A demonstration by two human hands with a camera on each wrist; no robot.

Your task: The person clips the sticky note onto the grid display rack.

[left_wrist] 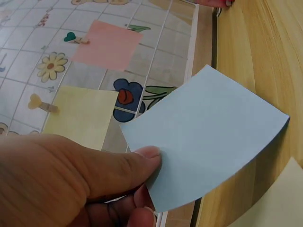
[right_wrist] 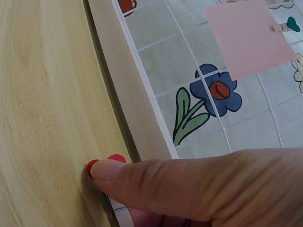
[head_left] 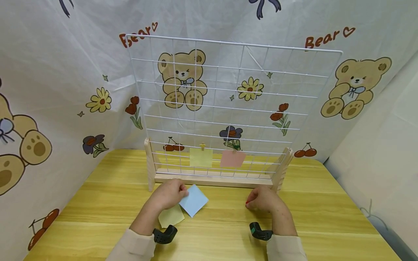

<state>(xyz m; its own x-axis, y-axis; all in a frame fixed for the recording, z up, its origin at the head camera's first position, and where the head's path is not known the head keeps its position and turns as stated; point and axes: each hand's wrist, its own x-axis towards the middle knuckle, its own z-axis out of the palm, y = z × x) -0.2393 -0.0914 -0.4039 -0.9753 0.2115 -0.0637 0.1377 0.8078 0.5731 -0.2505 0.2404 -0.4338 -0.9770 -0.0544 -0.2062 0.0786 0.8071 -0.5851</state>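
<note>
Between thumb and fingers, my left hand [head_left: 169, 195] pinches a blue paper note [left_wrist: 218, 132] by one corner, above the table. Part of a pale yellow paper note [head_left: 171, 217] shows on the tabletop under that hand. My right hand [head_left: 263, 199] holds a small wooden clothespin with a red heart [right_wrist: 117, 158], mostly covered by the thumb. Just behind both hands stands a white wire grid panel [head_left: 222, 67] on a wooden base. Low on it hang a yellow note [head_left: 201, 158] under a yellow-heart clothespin [left_wrist: 36, 101] and a pink note [right_wrist: 251, 38] under a green-heart clothespin [right_wrist: 292, 25].
Two notched wooden side posts, the left post [head_left: 149, 165] and the right post [head_left: 283, 166], hold the panel on the wooden table [head_left: 326, 206]. A white cloth [head_left: 107, 43] printed with bears and flowers hangs behind. Each wrist wears a black camera band.
</note>
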